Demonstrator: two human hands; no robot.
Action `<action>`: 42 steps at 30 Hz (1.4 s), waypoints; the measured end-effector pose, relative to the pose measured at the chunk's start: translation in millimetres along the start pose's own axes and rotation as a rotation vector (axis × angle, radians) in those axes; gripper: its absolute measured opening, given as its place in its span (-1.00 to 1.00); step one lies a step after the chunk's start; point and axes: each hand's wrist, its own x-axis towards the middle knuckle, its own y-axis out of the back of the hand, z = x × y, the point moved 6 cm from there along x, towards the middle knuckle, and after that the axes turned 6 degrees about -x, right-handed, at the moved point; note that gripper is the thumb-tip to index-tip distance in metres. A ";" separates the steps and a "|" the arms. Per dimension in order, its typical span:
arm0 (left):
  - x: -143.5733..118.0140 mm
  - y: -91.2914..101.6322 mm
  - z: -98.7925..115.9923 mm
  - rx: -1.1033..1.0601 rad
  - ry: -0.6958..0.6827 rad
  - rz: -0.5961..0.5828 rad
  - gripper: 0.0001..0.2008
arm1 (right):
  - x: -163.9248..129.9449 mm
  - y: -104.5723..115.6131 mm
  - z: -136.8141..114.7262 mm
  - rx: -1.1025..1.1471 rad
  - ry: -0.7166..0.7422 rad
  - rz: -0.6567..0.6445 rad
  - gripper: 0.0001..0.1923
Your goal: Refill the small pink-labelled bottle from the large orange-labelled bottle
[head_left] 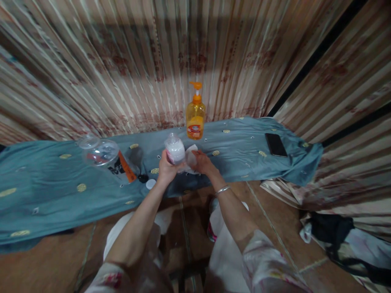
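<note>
My left hand [166, 169] is wrapped round a small clear bottle [175, 149] with whitish contents or walls; its neck is uncapped and tilts away from me. Close to its right, my right hand [202, 162] pinches a white tissue [191, 158] beside the bottle. Whether the tissue touches the bottle I cannot tell. A round white cap [150, 184] lies on the cloth just left of my left wrist. Behind my hands stands an orange pump bottle [195, 118] with a red label.
A large clear plastic jug [106, 156] with an orange and black label lies at the left, near a small black object [143, 178]. A black phone [275, 145] rests on the right of the teal cloth [238, 158]. Curtains [137, 61] hang behind; clothes [345, 240] lie at lower right.
</note>
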 end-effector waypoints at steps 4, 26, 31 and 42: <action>-5.1 15.1 2.8 -0.004 0.086 0.018 -0.22 | 0.1 -1.0 0.5 0.008 -0.041 0.050 -0.38; -14.2 4.6 24.3 -0.260 0.203 -0.075 -0.29 | -47.6 50.2 -43.5 1.306 0.211 0.413 -0.47; -20.6 2.1 34.9 -0.270 0.242 -0.129 -0.24 | -38.0 47.3 -45.4 1.304 0.244 0.407 -0.35; -18.9 3.6 37.3 -0.248 0.201 -0.149 -0.29 | -69.2 73.1 -48.2 1.034 0.339 0.550 -0.51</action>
